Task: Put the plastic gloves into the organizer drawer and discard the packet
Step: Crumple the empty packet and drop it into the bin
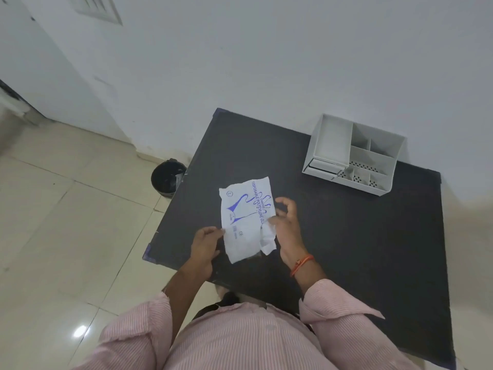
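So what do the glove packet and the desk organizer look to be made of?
Glove packet: thin, soft plastic film, probably; white with blue print, it crumples and folds at the torn edge. Organizer: likely rigid moulded plastic, matte pale grey, with thin straight walls and perforated floors.

head | worn high | looks forward-down | table (346,236) near

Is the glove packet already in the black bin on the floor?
No, the packet is held over the table by both hands, left hand and right hand.
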